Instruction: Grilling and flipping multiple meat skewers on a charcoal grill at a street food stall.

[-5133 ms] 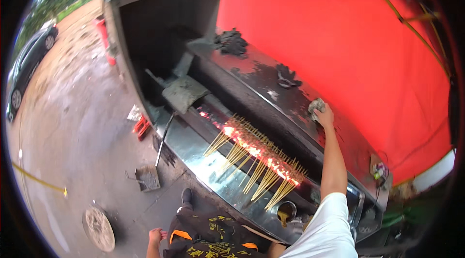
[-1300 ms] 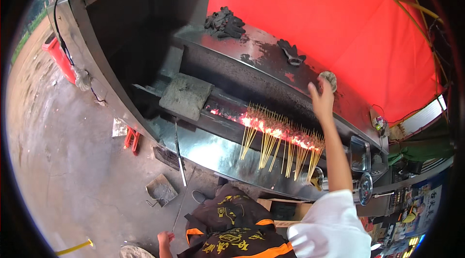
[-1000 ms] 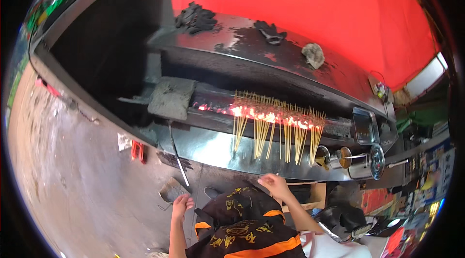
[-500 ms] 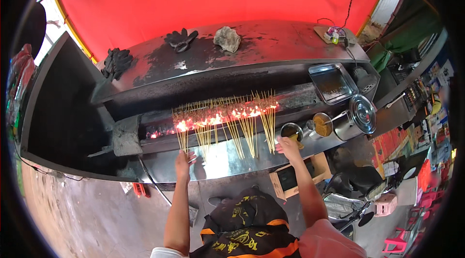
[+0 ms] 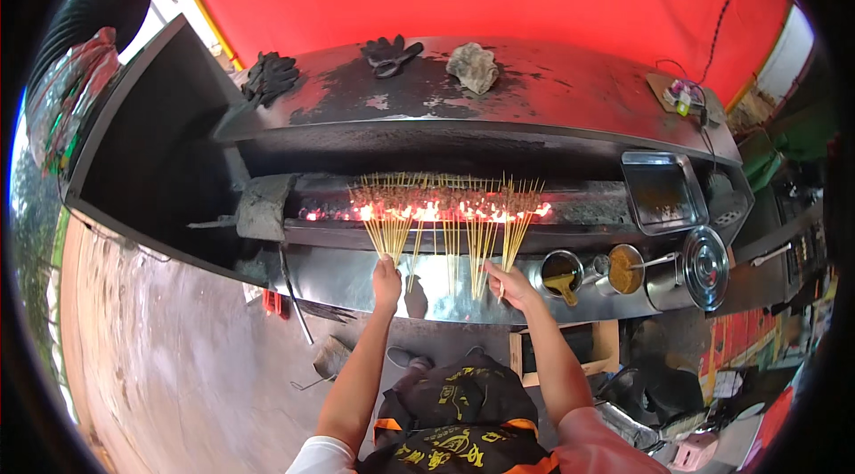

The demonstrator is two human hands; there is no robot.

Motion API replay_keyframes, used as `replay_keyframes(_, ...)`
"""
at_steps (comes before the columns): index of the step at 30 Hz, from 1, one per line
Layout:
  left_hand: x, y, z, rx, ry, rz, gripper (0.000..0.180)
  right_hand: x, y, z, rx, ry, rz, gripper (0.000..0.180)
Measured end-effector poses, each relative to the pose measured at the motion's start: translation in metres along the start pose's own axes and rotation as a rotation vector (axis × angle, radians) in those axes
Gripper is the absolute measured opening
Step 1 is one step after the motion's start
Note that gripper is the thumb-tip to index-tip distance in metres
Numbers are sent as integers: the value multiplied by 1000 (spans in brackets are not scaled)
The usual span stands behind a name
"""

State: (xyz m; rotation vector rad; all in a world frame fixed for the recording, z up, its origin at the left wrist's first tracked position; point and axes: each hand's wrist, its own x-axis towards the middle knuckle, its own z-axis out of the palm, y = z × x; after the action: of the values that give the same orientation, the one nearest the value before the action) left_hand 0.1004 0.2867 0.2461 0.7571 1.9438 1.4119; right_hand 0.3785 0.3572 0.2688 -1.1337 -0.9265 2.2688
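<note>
Many meat skewers lie in a row across the glowing coals of a long metal grill [image 5: 347, 283], their bamboo sticks pointing toward me. My left hand [image 5: 386, 283] is closed round the stick ends of a fanned bundle of skewers [image 5: 386, 235] at the row's left. On the right, my right hand [image 5: 511, 284] pinches the ends of another bunch of skewers [image 5: 514, 244], thumb toward the neighbouring sticks. Between the two hands, loose skewers [image 5: 451, 251] rest over the grill's front edge. Small flames [image 5: 431, 211] show under the meat.
Right of the skewers stand a pot with a brush [image 5: 562, 283], a pot of brown seasoning [image 5: 625, 269], a lidded pot [image 5: 705, 267] and a metal tray [image 5: 663, 192]. Black gloves [image 5: 389, 56] and a crumpled cloth [image 5: 473, 68] lie on the back ledge. A grey block [image 5: 264, 209] sits left.
My left hand has gathered more sticks into a wider fan. My right hand, formerly beside the right-hand sticks, now grips some. The whole view has shifted, placing the grill further right.
</note>
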Motion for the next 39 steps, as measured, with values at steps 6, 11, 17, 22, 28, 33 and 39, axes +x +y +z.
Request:
replay_keyframes(6, -11, 2, 18, 95, 87, -27, 45, 33, 18, 64, -57, -34, -84, 38)
replay_keyframes(11, -28, 17, 44, 150, 159, 1, 43, 64, 33, 103, -21, 68, -305, 34)
replay_keyframes(17, -45, 41, 51, 178, 10, -6, 40, 74, 35, 117, 276, 57, -222, 30)
replay_keyframes(22, -43, 47, 42, 39, -206, -79, 46, 74, 37, 116, 449, -148, -73, 29)
replay_keyframes(28, -17, -4, 65, -1074, 198, -648, 45, 67, 38, 146, 163, 34, -225, 25)
replay_keyframes(33, -29, -16, 69, -1222, 59, -780, 37, 57, 37, 127, 339, 81, -158, 27)
replay_keyframes(39, -58, 32, 42, -612, -349, -472, 37, 46, 42, 102, 634, -167, -58, 20)
